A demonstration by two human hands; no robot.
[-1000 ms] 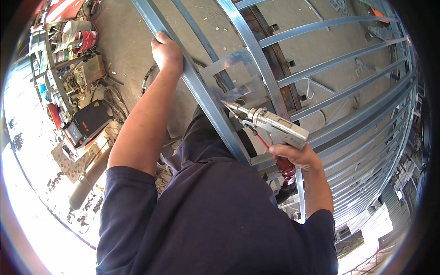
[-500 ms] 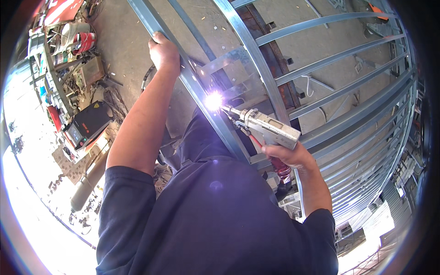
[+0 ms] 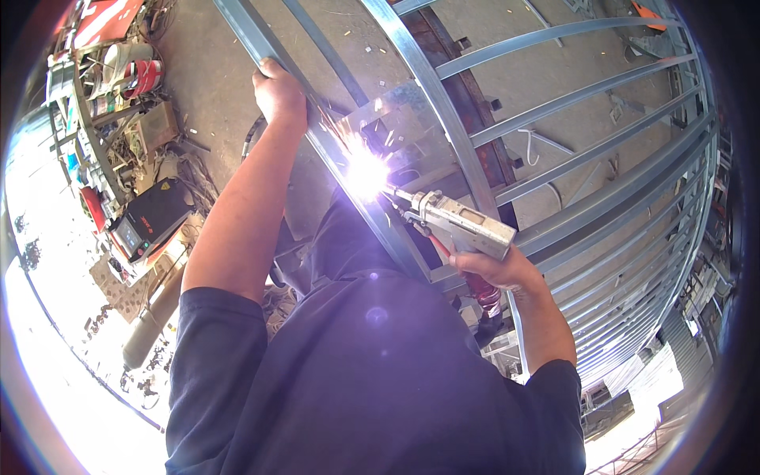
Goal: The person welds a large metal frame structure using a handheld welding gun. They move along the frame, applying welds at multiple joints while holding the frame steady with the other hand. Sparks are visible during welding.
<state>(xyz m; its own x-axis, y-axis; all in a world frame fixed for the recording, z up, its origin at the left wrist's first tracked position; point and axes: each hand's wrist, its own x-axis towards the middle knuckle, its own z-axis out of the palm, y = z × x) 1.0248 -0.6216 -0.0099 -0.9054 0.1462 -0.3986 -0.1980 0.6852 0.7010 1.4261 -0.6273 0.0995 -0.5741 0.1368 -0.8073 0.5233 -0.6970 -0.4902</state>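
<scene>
My left hand [image 3: 279,95] is wrapped over a long square metal tube [image 3: 255,36] that slants across the frame in front of me. My right hand [image 3: 495,267] grips a silver-grey welding gun [image 3: 467,224] by its handle; a red hose runs below it. The gun's nozzle points left at the tube, lower down than my left hand. A bright white-violet glare with flying sparks hides the nozzle's end and the spot on the metal. Behind the glare, a flat metal plate [image 3: 400,111] lies between this tube and the neighbouring tube [image 3: 427,87].
Parallel metal bars [image 3: 570,115] of a large frame fill the right side. At left stand a black machine [image 3: 150,218] with a small panel, a gas cylinder [image 3: 153,321], a red bucket [image 3: 144,77] and a cluttered rack [image 3: 87,119]. Scraps lie on the concrete floor [image 3: 214,55].
The glare has grown larger and brighter, with more sparks shooting out. The gun has shifted very slightly down and left; both hands keep their holds.
</scene>
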